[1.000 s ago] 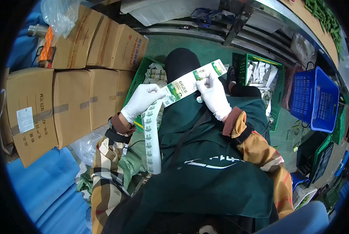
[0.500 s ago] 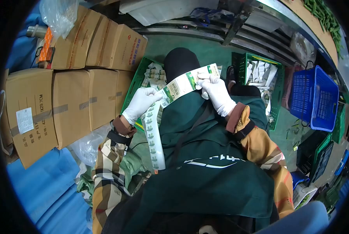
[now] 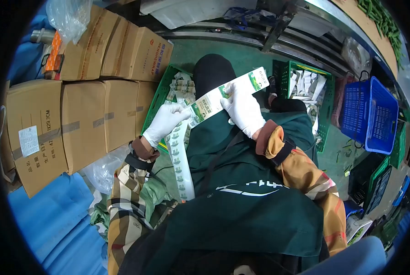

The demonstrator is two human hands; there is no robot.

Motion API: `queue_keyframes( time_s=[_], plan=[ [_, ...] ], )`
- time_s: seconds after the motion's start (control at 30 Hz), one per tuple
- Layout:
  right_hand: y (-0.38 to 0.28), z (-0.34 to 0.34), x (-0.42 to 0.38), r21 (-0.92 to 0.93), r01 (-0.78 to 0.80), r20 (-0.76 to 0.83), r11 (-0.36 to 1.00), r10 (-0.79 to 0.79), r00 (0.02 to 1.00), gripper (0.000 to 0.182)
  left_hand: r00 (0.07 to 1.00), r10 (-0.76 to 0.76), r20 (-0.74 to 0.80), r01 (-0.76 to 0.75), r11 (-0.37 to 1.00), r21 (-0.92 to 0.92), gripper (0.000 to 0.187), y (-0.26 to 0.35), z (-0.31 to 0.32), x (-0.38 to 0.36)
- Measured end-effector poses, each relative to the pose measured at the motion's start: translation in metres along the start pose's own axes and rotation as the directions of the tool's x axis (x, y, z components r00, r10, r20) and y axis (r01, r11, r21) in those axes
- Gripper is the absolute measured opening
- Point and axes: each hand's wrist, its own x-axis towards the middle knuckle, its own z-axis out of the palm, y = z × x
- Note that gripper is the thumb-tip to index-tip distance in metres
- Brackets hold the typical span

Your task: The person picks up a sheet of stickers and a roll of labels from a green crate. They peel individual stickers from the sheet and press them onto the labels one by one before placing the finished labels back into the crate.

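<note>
A white-gloved left hand of mine (image 3: 164, 123) pinches the strip of small green-and-white labels (image 3: 180, 160), which hangs down beside my apron. It also meets the lower left end of a printed green-and-white card strip (image 3: 206, 106). My right hand (image 3: 242, 109), gloved too, holds that card strip around its middle, with fingers closed on it. The strip's upper right end sticks out beyond my fingers. Both strips are above my lap and the dark green apron (image 3: 250, 160).
Cardboard boxes (image 3: 83, 123) stand stacked at left. Green crates with printed strips (image 3: 184, 85) and folded white strips (image 3: 308, 87) lie on the floor ahead. Blue baskets (image 3: 369, 114) stand at right, below a table edge with green vegetables (image 3: 383, 23).
My right hand has shifted slightly left and down along the card strip. More of the strip's upper right end now shows, raised a little. My left hand has barely moved.
</note>
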Motion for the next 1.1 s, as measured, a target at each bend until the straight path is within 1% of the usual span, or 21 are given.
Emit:
queue_keyframes(
  time_s=[0.07, 0.1, 0.2, 0.23, 0.27, 0.3, 0.33, 0.37, 0.47, 0.5, 0.53, 0.57, 0.6, 0.7, 0.8, 0.83, 0.93, 0.97, 1.07, 1.1],
  plan=[
    [-0.006, -0.007, 0.002, -0.123, 0.013, 0.053, 0.992, -0.007, 0.999, 0.034, 1.0, 0.011, -0.003, -0.011, 1.0, 0.009, 0.02, -0.003, 0.0, 0.0],
    [-0.006, -0.009, 0.004, -0.197, 0.065, 0.072, 0.978, -0.052, 0.996, 0.048, 1.0, 0.019, -0.006, -0.019, 1.0, 0.014, 0.02, -0.004, 0.0, -0.001],
    [0.004, -0.024, 0.007, -0.314, -0.046, 0.037, 0.948, 0.061, 0.997, 0.056, 0.999, 0.034, -0.011, -0.034, 0.999, -0.007, 0.02, -0.002, -0.002, -0.007],
    [-0.005, -0.04, 0.008, -0.222, -0.161, 0.131, 0.962, 0.193, 0.972, 0.066, 0.999, 0.032, -0.006, -0.033, 0.999, -0.02, 0.021, 0.001, -0.003, -0.007],
    [0.008, -0.04, 0.01, -0.2, -0.148, 0.104, 0.969, 0.171, 0.98, 0.059, 1.0, 0.027, 0.0, -0.027, 0.999, -0.034, 0.021, 0.003, -0.004, -0.009],
    [0.017, -0.041, 0.012, 0.058, -0.147, 0.113, 0.987, 0.139, 0.984, 0.054, 1.0, 0.016, 0.006, -0.016, 0.999, -0.049, 0.021, 0.003, -0.003, -0.012],
    [0.023, -0.04, 0.013, 0.311, -0.135, 0.112, 0.941, 0.105, 0.988, 0.048, 1.0, 0.019, 0.001, -0.019, 0.999, -0.041, 0.021, 0.002, -0.003, -0.013],
    [0.029, -0.042, 0.012, 0.429, -0.228, 0.169, 0.874, 0.171, 0.971, 0.034, 1.0, 0.022, -0.004, -0.022, 0.999, -0.032, 0.02, 0.001, -0.004, -0.013],
    [-0.012, -0.046, -0.004, 0.583, -0.144, 0.162, 0.799, 0.06, 0.985, 0.024, 0.999, 0.036, -0.027, -0.037, 0.999, -0.009, 0.02, 0.001, -0.005, -0.015],
    [-0.02, -0.042, -0.004, 0.503, -0.055, 0.101, 0.863, 0.005, 0.995, 0.027, 0.998, 0.045, -0.036, -0.045, 0.999, -0.004, 0.02, 0.002, -0.003, -0.015],
    [-0.024, -0.037, -0.002, 0.386, -0.061, 0.096, 0.921, 0.025, 0.995, 0.025, 0.997, 0.06, -0.038, -0.06, 0.998, 0.009, 0.02, 0.001, -0.004, -0.013],
    [-0.017, -0.03, 0.002, 0.317, -0.017, 0.086, 0.948, -0.011, 0.996, 0.025, 0.996, 0.073, -0.04, -0.072, 0.997, 0.024, 0.02, 0.0, -0.003, -0.013],
    [-0.008, -0.021, 0.005, 0.247, 0.027, 0.078, 0.969, -0.048, 0.996, 0.026, 0.995, 0.086, -0.041, -0.084, 0.996, 0.04, 0.02, 0.0, -0.003, -0.013],
    [0.0, -0.007, 0.006, 0.074, 0.154, 0.013, 0.985, -0.156, 0.988, 0.025, 0.998, 0.046, -0.031, -0.045, 0.998, 0.04, 0.015, 0.0, -0.004, -0.014],
    [-0.008, -0.003, 0.005, 0.057, 0.082, 0.039, 0.995, -0.084, 0.996, 0.023, 0.999, 0.045, -0.03, -0.044, 0.999, 0.032, 0.016, 0.004, -0.002, -0.015],
    [-0.014, -0.005, 0.006, -0.048, 0.087, 0.107, 0.995, -0.081, 0.991, 0.02, 0.999, 0.032, -0.028, -0.032, 0.999, 0.017, 0.016, 0.003, -0.002, -0.014],
    [-0.022, -0.008, 0.012, -0.287, 0.151, 0.109, 0.946, -0.125, 0.986, 0.022, 1.0, 0.017, -0.025, -0.017, 1.0, -0.015, 0.017, 0.001, 0.0, -0.015],
    [-0.028, -0.012, 0.014, -0.306, 0.075, 0.146, 0.949, -0.031, 0.989, 0.022, 0.999, 0.027, -0.029, -0.028, 0.999, -0.017, 0.018, 0.0, -0.001, -0.016],
    [-0.02, -0.011, 0.018, -0.384, 0.068, 0.14, 0.921, -0.015, 0.99, 0.031, 0.999, 0.031, -0.038, -0.032, 0.999, -0.036, 0.019, 0.0, -0.001, -0.017],
    [-0.021, -0.018, 0.017, -0.427, 0.041, 0.123, 0.903, 0.013, 0.992, 0.04, 0.999, 0.025, -0.04, -0.026, 0.999, -0.043, 0.02, 0.001, -0.001, -0.018]
  ],
)
